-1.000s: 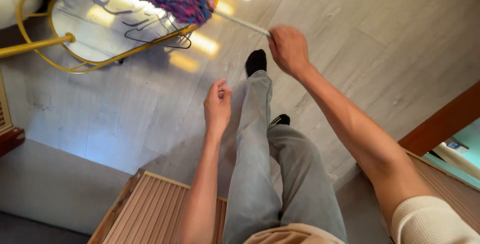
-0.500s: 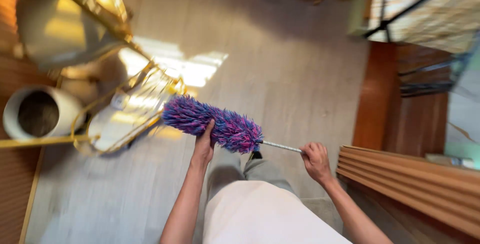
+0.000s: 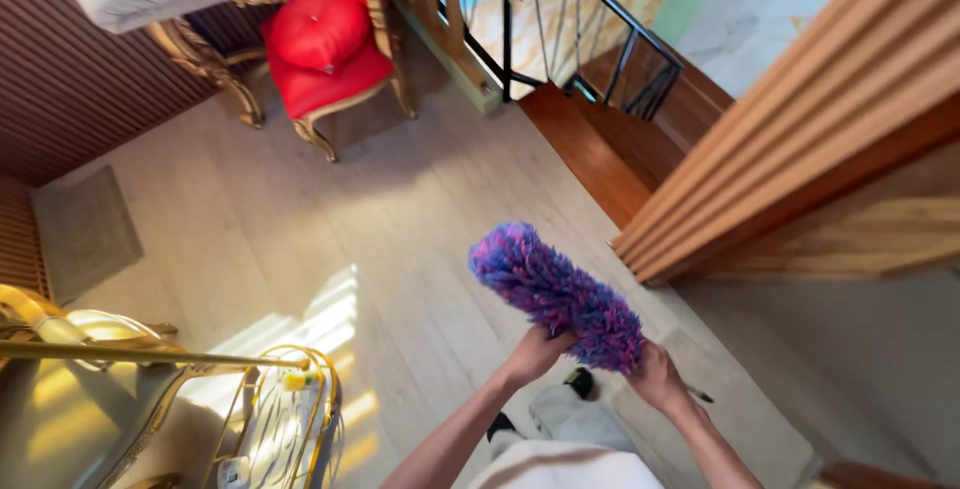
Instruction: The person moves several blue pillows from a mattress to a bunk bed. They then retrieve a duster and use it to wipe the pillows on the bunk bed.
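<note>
Purple duster point(image 3: 556, 294), left hand point(image 3: 534, 354), right hand point(image 3: 655, 377) gripping it

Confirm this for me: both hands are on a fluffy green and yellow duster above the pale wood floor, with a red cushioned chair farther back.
Not quite. The head view shows the fluffy duster is purple and blue with pink flecks, not green and yellow. Otherwise correct: the left hand and right hand are on it above the pale wood floor, red cushioned chair farther back.

I stand in a home, in a furnished living room. Pale wood floor point(image 3: 330, 219) runs under me, a gilt armchair point(image 3: 330, 59) with red cushions sits by the wall, a small rug point(image 3: 85, 229) lies near it, and a black stair railing point(image 3: 590, 29) borders wooden steps.
</note>
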